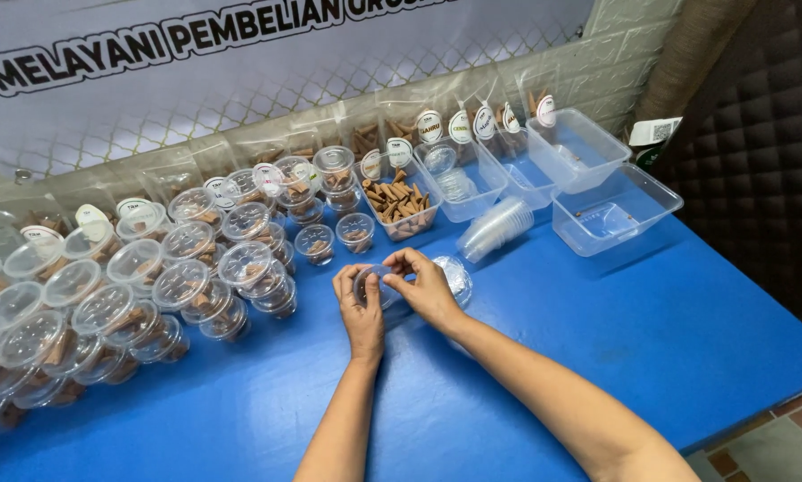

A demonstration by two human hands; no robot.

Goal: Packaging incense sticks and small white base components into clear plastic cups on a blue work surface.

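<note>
On the blue counter [597, 339], the left hand [362, 312] and right hand [428, 286] pinch a small clear cup [376, 287]; squeezing unevenly could pop its lid.

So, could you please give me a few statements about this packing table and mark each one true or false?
1. Both hands, left hand and right hand, hold one small clear cup. True.
2. The table is red. False: it is blue.
3. The open tub behind the hands holds brown cones. True.
4. The lidded cups stand to the person's right. False: they crowd the left side.
5. A sleeve of empty cups lies on its side. True.
</note>
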